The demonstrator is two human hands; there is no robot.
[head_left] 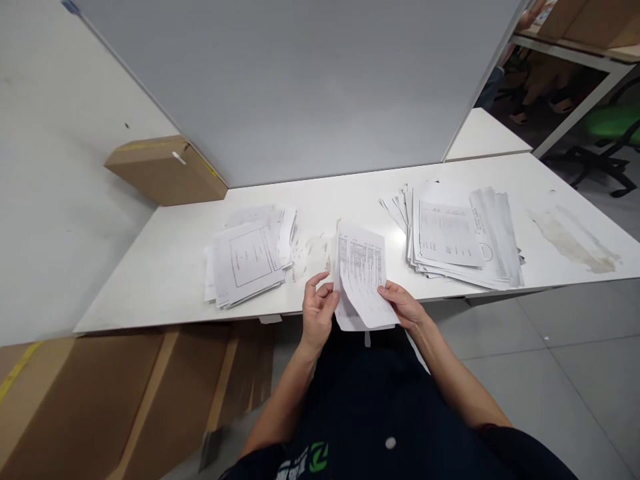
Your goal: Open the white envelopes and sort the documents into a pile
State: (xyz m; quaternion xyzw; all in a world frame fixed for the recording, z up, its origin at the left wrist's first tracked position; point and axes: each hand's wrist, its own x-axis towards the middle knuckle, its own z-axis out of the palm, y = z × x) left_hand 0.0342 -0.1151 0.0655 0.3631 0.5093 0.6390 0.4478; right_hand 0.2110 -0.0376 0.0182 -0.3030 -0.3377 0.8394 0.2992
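Observation:
Several printed sheets (364, 267) are held in front of me over the front edge of the table, the top one curling up along its lower left. My right hand (405, 305) grips their lower right side, with the thumb on top. At the left edge, my left hand (318, 313) has its thumb and bent fingers against the paper, the index finger raised a little. To the left lies a loose stack of printed papers (247, 260). A larger, uneven stack of papers (450, 233) lies on the right, one page bearing a round stamp.
The white table (165, 267) has stained, peeling patches at the middle and far right. A grey-white panel (310, 93) rises behind it. A cardboard box (170, 173) stands at the back left; larger cartons (100, 400) sit below left. A green chair (613, 127) and people's legs show at upper right.

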